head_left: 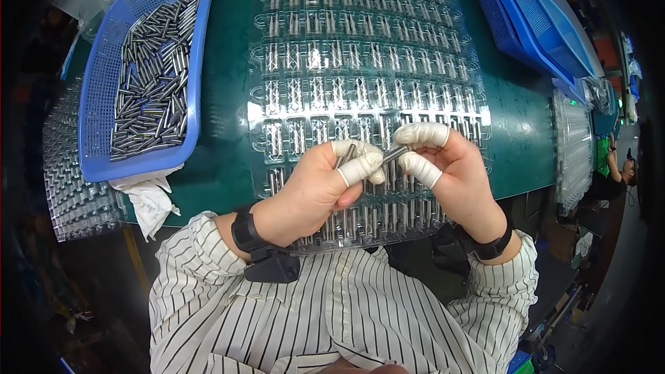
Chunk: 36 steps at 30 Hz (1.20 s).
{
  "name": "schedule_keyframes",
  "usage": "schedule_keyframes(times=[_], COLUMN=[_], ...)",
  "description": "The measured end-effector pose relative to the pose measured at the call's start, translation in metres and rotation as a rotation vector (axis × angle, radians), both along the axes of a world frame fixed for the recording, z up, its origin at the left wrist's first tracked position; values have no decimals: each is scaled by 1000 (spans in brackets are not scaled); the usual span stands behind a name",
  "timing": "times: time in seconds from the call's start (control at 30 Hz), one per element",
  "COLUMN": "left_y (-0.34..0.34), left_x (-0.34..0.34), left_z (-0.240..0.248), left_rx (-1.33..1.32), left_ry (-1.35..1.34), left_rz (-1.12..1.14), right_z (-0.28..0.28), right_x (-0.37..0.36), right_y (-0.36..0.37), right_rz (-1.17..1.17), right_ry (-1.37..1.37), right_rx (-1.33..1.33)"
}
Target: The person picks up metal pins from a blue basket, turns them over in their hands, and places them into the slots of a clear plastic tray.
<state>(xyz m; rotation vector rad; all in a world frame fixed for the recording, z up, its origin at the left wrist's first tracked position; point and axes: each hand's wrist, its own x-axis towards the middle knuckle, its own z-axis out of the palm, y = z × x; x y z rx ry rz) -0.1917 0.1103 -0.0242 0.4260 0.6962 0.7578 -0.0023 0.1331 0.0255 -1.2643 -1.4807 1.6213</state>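
Note:
My left hand (320, 183) and my right hand (454, 170) meet above a clear plastic tray (258, 114), white finger cots on several fingers. Between the fingertips of both hands sits a short metal pin (395, 155), tilted, its ends partly covered by the fingers. A second metal pin (346, 156) shows among the fingers of my left hand, partly hidden. Rows of slots in the tray hold many similar metal pins, some under my hands.
A blue perforated basket (95, 121) of loose metal pins stands at the left on the green table (225, 166), with a white cloth (150, 206) under its near edge. Blue baskets (547, 24) lie at the far right. Stacked clear trays (571, 156) stand at the right edge; others lie at the left.

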Motion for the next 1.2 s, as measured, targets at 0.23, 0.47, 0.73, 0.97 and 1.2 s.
schedule_keyframes(times=[0.23,0.47,0.73,0.97,1.2], left_y=[-1,0,6,12,19], left_x=[4,5,-1,-6,-19], left_z=[0,2,0,-10,-13], left_rx=[7,6,-49,-41,-46], left_ry=[2,35,75,-85,-180], left_rz=[6,-42,-50,291,390], right_z=[5,6,5,-10,-29], right_x=[3,2,-3,7,-14], right_y=[1,1,6,54,55], right_rz=[113,129,84,-1,313], right_ry=[-56,-89,-122,-415,-853], right_rx=[95,69,35,118,294])
